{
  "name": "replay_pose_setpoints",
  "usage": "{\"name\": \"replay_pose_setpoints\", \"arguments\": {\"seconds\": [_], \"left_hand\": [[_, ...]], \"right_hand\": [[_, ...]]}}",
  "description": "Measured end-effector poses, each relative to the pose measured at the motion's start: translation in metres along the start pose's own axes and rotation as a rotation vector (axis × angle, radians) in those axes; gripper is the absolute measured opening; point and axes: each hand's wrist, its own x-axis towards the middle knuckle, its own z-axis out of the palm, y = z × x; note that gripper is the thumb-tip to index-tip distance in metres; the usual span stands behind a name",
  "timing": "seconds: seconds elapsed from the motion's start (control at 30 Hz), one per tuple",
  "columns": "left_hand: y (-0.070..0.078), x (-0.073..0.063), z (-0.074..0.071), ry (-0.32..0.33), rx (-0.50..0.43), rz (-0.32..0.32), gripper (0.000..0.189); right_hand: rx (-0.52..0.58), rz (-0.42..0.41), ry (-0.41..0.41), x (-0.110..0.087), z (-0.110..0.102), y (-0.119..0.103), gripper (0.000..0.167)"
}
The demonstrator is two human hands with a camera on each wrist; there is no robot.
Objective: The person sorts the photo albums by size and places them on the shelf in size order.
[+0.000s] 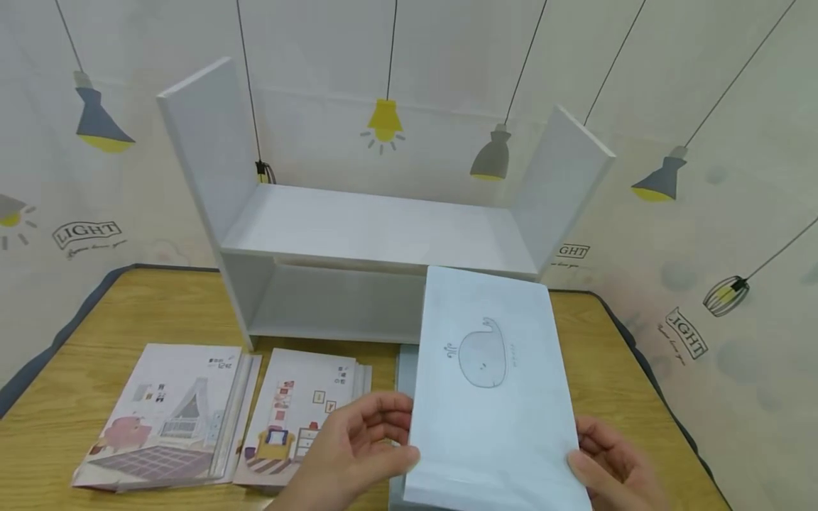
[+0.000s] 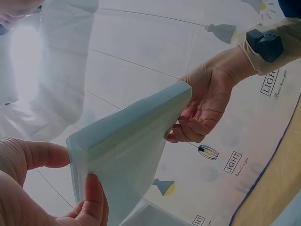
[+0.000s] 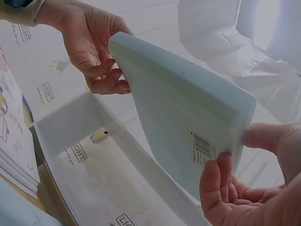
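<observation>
A pale blue notebook (image 1: 495,426) with a small whale drawing on its cover is held up in front of the shelf. My left hand (image 1: 361,447) pinches its left edge between thumb and fingers. On the opposite edge, my right hand (image 1: 613,465) grips it the same way. The right wrist view shows a barcode label (image 3: 202,147) on the notebook's underside, close to the right fingertips. Below the held notebook, more light blue covers (image 1: 396,490) peek out on the table, mostly hidden by it.
A white two-level shelf (image 1: 377,223) with tall side panels stands at the back of the wooden table (image 1: 185,301). Left of the hands lie two stacks of illustrated books, a left stack (image 1: 160,419) and a right stack (image 1: 300,411). Behind is a lamp-patterned wall (image 1: 447,57).
</observation>
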Motion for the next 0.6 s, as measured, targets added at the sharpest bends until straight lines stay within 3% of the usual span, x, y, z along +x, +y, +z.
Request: {"name": "replay_pose_setpoints", "arguments": {"seconds": [0.1,0.33,0.6], "left_hand": [[0.0,-0.005,-0.007,0.013,-0.006,-0.003,0.048],[-0.001,-0.016,-0.023,0.002,0.003,0.061,0.049],[-0.005,-0.029,-0.047,0.019,0.056,0.115,0.046]], "right_hand": [[0.03,-0.031,-0.056,0.002,0.006,0.0,0.018],[0.096,-0.112,-0.171,0.004,0.02,0.001,0.024],[0.06,-0.117,-0.231,0.005,0.043,-0.003,0.024]]}}
